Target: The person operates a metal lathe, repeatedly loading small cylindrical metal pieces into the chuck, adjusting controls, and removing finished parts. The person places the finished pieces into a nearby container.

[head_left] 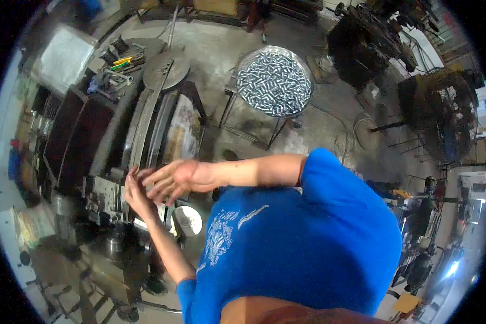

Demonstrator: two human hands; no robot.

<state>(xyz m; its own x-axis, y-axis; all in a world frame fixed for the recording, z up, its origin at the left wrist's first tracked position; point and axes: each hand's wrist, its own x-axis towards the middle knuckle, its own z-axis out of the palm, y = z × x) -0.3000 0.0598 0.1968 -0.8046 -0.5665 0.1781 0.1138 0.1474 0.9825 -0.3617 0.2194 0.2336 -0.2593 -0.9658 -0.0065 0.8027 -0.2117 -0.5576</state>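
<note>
Workshop floor; hands (pixel 151 186) seemingly crossed, fingers (pixel 152 177) spread.

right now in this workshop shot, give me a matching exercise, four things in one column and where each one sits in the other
Things:
1. round tray of small metal cylinders
2. hand tools
3. white cup
4. big cage fan

Places:
A. far right of the picture
B. upper left, on the dark workbench
C. just below the two raised hands
D. top centre, on a thin-legged stand

Pairs: 1-D, 2-B, 3-C, 4-A
</note>
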